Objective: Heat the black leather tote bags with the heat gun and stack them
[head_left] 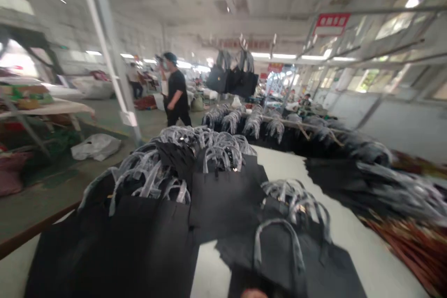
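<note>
Only a fingertip, seemingly of my right hand, shows at the bottom edge, at a black bag with one arched, plastic-wrapped handle. The rest of that hand is out of frame, so its grip is hidden. My left hand is out of view. Ahead of the fingertip, a stack of black bags lies flat, their wrapped handles pointing away from me. To its left spreads another pile of black bags. Further bags with several handles and small shiny metal pieces lie at right.
Bags cover much of the pale table. Brown strips lie at right. Beyond, rows of bags hang on a rail, and black bags hang overhead. A metal post stands left; a person in black is on the floor behind.
</note>
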{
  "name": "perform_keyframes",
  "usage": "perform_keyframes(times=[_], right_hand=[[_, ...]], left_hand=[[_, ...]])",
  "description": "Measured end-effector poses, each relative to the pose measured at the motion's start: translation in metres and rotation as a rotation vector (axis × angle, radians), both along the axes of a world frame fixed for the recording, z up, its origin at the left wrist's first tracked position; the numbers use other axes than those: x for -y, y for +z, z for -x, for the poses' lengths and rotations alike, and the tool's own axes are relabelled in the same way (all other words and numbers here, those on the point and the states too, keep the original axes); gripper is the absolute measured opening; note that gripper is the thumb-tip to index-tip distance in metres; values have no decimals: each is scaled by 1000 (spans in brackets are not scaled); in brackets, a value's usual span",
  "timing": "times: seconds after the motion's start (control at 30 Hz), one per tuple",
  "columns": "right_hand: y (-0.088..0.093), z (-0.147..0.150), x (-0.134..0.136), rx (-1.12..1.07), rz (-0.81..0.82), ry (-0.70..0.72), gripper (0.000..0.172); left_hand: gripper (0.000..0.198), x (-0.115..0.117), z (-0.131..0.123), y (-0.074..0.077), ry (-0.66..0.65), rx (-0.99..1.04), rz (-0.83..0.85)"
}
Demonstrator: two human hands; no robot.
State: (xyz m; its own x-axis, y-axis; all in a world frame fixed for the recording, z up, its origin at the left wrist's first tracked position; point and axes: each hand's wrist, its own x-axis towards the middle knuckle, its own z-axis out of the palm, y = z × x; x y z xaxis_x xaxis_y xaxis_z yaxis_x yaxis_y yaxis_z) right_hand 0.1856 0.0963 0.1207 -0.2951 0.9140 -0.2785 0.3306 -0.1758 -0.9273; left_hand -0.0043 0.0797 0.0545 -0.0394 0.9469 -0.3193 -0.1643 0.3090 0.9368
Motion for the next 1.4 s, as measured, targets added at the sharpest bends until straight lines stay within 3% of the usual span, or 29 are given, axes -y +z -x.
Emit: perform_keyframes(times=[0.1,0.2,0.4,0.57,0.7,0.87,1.0,1.13,1.23,1.4], right_hand=[[-19,-16,79,23,143,-155,79],[-14,-36,110,53,175,-238,79],[-2,-43,119,29,312,-24,67],[-5,-35,126,29,275,-97,70],[-1,-40,129,-19,314,-57,67],[3,-52,120,-30,239,-287,70],[5,-59,128,-30,307,-158,71],[-4,-52,135,-47,340,-56,63],[-15,-50,130,-14,265,-177,66],[-26,-79,137,19,262,-317,77]], left_hand=[[27,54,-34,-21,-83,28,64],[25,72,-48,-36,-148,72,89],[29,72,-45,-40,-162,66,44],[28,72,-46,-37,-156,63,24],[29,74,-48,-34,-177,94,40],[32,81,-51,-37,-162,118,90],[35,84,-55,-41,-150,97,84],[26,84,-55,-44,-261,-159,10],[27,76,-48,-45,-283,-410,-44],[51,50,-51,-36,-208,-746,-211]])
